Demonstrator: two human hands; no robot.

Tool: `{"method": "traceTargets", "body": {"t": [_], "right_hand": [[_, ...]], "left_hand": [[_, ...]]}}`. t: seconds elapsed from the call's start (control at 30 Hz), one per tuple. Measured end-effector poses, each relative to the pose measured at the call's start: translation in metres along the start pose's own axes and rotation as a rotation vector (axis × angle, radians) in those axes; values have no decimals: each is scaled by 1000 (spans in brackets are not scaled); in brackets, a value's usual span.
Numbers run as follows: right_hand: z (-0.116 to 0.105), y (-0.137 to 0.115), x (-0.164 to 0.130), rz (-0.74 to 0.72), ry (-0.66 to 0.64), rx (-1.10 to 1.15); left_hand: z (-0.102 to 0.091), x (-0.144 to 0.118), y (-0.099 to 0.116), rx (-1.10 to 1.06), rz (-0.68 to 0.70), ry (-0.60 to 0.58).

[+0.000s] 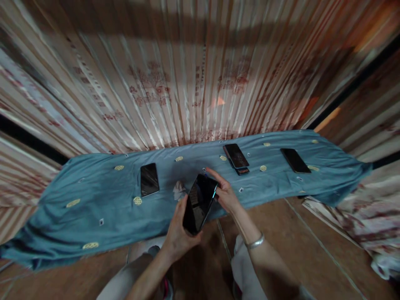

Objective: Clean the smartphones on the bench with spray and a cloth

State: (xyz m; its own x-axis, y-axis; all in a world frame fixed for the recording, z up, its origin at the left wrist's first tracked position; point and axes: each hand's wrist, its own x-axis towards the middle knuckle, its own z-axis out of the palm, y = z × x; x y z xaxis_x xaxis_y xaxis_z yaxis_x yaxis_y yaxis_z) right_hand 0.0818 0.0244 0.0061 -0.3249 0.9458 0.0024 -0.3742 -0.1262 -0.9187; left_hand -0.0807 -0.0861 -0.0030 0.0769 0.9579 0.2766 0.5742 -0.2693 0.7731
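Note:
A dark smartphone with a glossy, reflecting screen is held tilted above the front edge of the cloth-covered bench. My left hand is wrapped around its lower left side, thumb along the edge. My right hand grips the upper right side, with the index finger stretched out past the top corner. Light glints blue along the phone's right edge. Just behind it, a crumpled pale wipe or cloth lies on the blue cloth.
Another phone lies left of my hands. To the right, one phone rests on a second dark phone or similar flat item. A further phone lies far right. A patterned curtain hangs behind; tiled floor shows below.

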Motion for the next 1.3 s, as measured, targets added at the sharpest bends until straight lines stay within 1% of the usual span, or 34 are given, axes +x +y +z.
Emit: {"method": "traceTargets", "body": {"t": [0.1, 0.17, 0.23, 0.33, 0.4, 0.47, 0.57, 0.63, 0.7, 0.8, 0.87, 0.9, 1.0, 1.1, 1.17, 1.23, 1.3], "right_hand": [[-10, -15, -6, 56, -89, -54], [-15, -20, -11, 76, -97, -55], [-16, -22, -14, 40, -71, -74], [-17, -22, -18, -123, 31, -214], [-17, -23, -22, -233, 142, -404], [-17, -27, -27, -313, 246, -632], [-16, -34, -34, -448, 339, -913], [-14, -38, -37, -562, 368, -1062], [-11, -40, -38, -662, 364, -1198], [-7, -43, -38, -756, 329, -1304], [-6, -44, -36, -766, 308, -1298], [-6, -44, -36, -747, 289, -1276], [-4, -41, -33, -596, 191, -1122], [2, -35, -32, -401, 68, -796], [8, -30, -31, -264, 34, -522], [15, -27, -31, -149, 62, -293], [20, -24, -29, -80, 130, -138]], "left_hand": [[-4, -4, 8, -21, 21, -45], [-4, -7, 12, -30, 33, -58], [-2, -9, 15, -42, 37, -51], [3, -9, 18, -50, 8, -9], [6, -6, 18, -51, -17, 7], [10, -3, 17, -56, -20, 12], [16, 0, 14, -91, 1, 29], [21, -1, 12, -140, 0, 40], [25, -2, 10, -207, -28, 47], [30, -4, 8, -317, -105, 46], [30, -5, 6, -375, -152, 34], [29, -6, 6, -392, -167, 34], [25, -6, 5, -377, -168, 70], [22, -5, 7, -281, -133, 132], [21, -5, 10, -213, -121, 166], [22, -5, 14, -182, -116, 180], [22, -7, 18, -207, -105, 175]]}}
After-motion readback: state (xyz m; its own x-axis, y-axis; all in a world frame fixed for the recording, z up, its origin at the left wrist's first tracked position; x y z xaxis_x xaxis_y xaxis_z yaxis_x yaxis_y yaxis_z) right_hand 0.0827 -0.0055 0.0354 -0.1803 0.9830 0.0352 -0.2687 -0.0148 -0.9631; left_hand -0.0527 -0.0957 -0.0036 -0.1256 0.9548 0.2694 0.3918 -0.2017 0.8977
